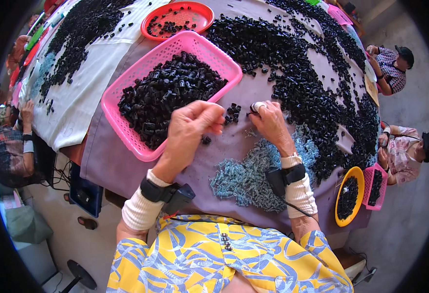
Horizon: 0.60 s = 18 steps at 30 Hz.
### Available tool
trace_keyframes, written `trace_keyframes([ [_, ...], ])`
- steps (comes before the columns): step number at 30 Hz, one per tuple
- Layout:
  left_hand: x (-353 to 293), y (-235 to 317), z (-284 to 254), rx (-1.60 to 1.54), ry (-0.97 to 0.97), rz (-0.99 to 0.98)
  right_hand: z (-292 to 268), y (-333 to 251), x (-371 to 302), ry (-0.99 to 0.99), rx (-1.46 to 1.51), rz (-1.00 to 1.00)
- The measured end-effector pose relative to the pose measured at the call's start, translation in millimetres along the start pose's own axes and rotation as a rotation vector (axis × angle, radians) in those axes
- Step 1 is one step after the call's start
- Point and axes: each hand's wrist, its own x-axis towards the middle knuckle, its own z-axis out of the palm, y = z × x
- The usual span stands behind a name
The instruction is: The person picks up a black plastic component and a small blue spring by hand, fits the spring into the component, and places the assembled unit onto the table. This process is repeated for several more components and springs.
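My left hand (pixel 195 128) is closed in a pinch over the near right rim of a pink plastic basket (pixel 113 101). Whatever lies between those fingertips, if anything, is too small to make out. The basket holds a heap of small black plastic parts (pixel 173 88). Right of it, my right hand (pixel 271 123) is closed, with a small black plastic part (pixel 251 115) at its fingertips and a white wrap round one finger. Between my hands lies a little cluster of black parts (pixel 232 113). A pile of small pale blue-grey springs (pixel 248 178) spreads below my right hand.
Loose black parts (pixel 317 110) cover much of the purple-grey cloth (pixel 122 168). A red tray (pixel 148 22) stands beyond the basket. At the right edge sit a yellow tray (pixel 339 215) and a smaller pink basket (pixel 379 195). Several people sit around the table.
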Motion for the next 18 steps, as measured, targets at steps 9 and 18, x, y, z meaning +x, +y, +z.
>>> trace_keyframes([
  [9, 6.0, -24.2, 10.0, 0.051, -0.114, -0.068, -10.7, -10.4, -0.3, -0.030, 0.001, -0.019],
  [18, 10.2, -22.3, 19.8, 0.276, -0.172, 0.096, -43.6, -37.7, -1.0, -0.141, 0.917, 0.306],
])
